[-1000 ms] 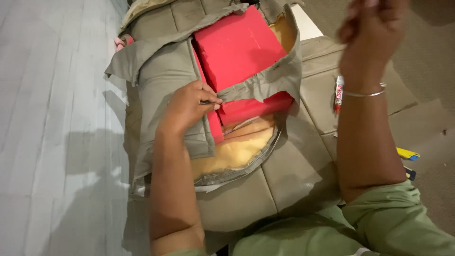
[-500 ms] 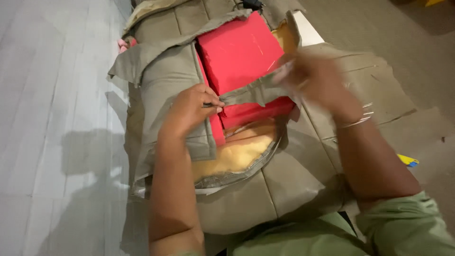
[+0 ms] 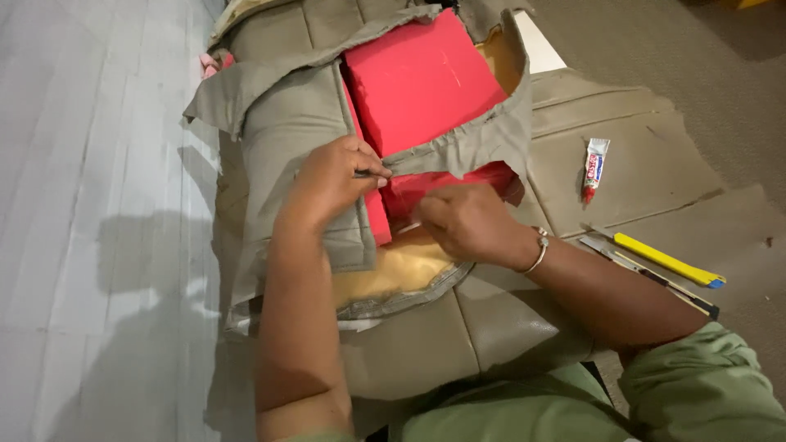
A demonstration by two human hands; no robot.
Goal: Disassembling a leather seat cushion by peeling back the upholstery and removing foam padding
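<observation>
Seat upholstery lies spread under our hands: a grey-green quilted cover (image 3: 286, 123) slit open over a block of red foam (image 3: 422, 82), with yellow foam (image 3: 393, 270) showing below the cut where the cover has been peeled back. We have the work close against our lap, so both forearms can rest on it and the cut edge sits straight under our eyes.

Our left hand (image 3: 332, 180) presses down on the flap of the cover at the left of the opening, fingers (image 3: 370, 168) pinched shut on the fabric edge together with something thin and dark, perhaps a needle or pin; we cannot tell which. That grip seems meant to hold the flap taut against the red foam so the edge does not slide.

Our right hand (image 3: 463, 221), with a metal bangle (image 3: 539, 250) at the wrist, is curled low over the seam just beside the left one. Its fingers are clenched, but what they grasp is hidden under the knuckles; only a pale sliver shows at the tips.

A loose strip of cover (image 3: 467, 147) crosses the red block from the pinch point toward the right.

Off to our right, well apart from the hands, a small glue tube (image 3: 594, 168), a yellow utility knife (image 3: 667, 262) and a slim dark tool (image 3: 647, 274) lie on flattened cardboard (image 3: 647, 164), within reach.
</observation>
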